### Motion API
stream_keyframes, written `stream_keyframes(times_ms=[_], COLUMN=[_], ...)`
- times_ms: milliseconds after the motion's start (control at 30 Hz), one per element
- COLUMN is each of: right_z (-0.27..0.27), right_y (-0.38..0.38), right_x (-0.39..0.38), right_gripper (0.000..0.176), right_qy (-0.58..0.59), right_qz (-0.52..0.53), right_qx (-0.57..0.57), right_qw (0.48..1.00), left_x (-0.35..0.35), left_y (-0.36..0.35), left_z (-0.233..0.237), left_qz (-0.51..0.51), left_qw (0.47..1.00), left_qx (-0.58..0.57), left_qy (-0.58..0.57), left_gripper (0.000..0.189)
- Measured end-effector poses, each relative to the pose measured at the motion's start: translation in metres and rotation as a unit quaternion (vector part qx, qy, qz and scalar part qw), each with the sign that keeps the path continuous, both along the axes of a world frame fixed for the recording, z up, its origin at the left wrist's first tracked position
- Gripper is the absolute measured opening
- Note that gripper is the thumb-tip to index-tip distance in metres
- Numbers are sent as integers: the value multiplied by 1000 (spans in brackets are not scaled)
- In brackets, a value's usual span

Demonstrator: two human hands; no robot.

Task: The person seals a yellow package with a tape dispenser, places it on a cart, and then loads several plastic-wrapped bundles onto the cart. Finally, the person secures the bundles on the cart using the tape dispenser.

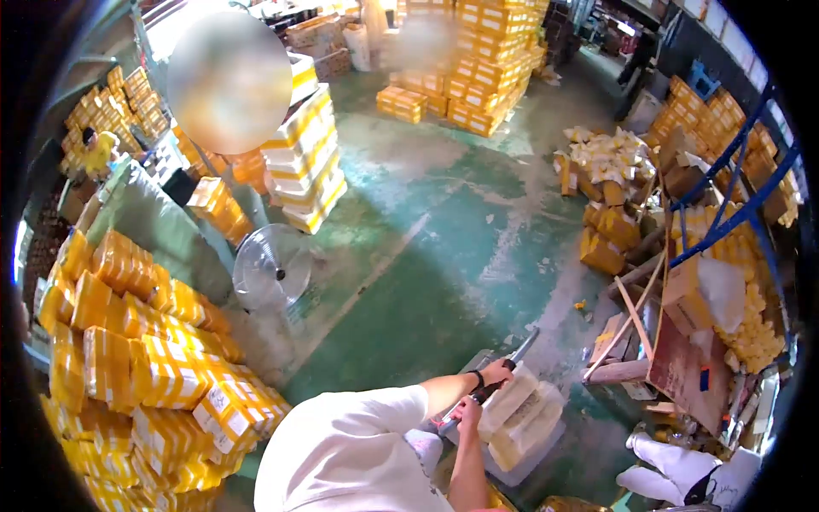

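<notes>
My left hand (496, 373), with a black band at the wrist, is closed around a long dark-handled tool (483, 394). From its far end a grey, blade-like bar (524, 346) points up and to the right. Nearer my body, my right hand (467, 412) grips the same tool's rear part; its exact kind cannot be made out. Just below and right of both hands lie pale, block-like pieces (522, 420) on a greyish sheet or tray (546, 456) on the floor. My white sleeve and torso fill the lower middle.
Yellow-taped boxes (171, 371) are heaped at left, near a round metal fan (273, 266). White boxes with yellow tape (305, 166) stand stacked beyond. At right are a blue metal frame (734, 200), wooden boards (691, 375) and white cloth-like items (674, 468). A person in yellow (100, 154) is far left.
</notes>
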State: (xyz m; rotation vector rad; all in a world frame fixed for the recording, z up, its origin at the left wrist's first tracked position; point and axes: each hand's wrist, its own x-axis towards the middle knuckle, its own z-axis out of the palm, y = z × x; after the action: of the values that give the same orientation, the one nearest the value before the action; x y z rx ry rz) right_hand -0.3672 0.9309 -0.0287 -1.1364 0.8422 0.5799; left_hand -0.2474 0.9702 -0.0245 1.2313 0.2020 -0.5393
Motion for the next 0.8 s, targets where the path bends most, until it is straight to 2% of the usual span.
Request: stream_keyframes(times_ms=[67,267,333,367,400,467,567,633,667,733,800], right_z=[-10,1,10,-4,-23,-37,-7,-34,-46,13,18], right_y=[5,19,30,32,21,27,30,23,22,23,12], right_x=[-5,-34,-44,-51,-60,-77,-97,-128,-138,-139,-154], right_gripper=[21,24,16,16,18,25,30,28,28,48,50], right_qy=[-3,0,3,10,37,-6,-17,-85,-122,-126,-141], right_qz=[27,92,138,143,108,180,329,323,320,437,501], right_qx=[-60,1,-25,-82,73,-64,-238,-349,-402,-440,-531], right_qw=[998,996,990,986,991,982,914,876,849,774,668], left_x=[-7,-34,-49,-56,-64,-82,-116,-137,-149,-171,-173], left_y=[13,52,72,81,91,106,127,145,151,163,170], left_z=[9,-15,-1,7,17,26,27,20,19,16,11], left_qz=[7,63,85,95,111,117,134,101,124,113,142], left_qw=[999,997,990,986,981,975,967,960,945,958,973], left_qx=[-29,-35,-70,-92,-103,-124,-117,-148,-162,-163,-43], left_qy=[24,31,93,97,118,145,184,213,256,208,177], left_gripper=[17,19,19,18,17,18,22,23,22,18,16])
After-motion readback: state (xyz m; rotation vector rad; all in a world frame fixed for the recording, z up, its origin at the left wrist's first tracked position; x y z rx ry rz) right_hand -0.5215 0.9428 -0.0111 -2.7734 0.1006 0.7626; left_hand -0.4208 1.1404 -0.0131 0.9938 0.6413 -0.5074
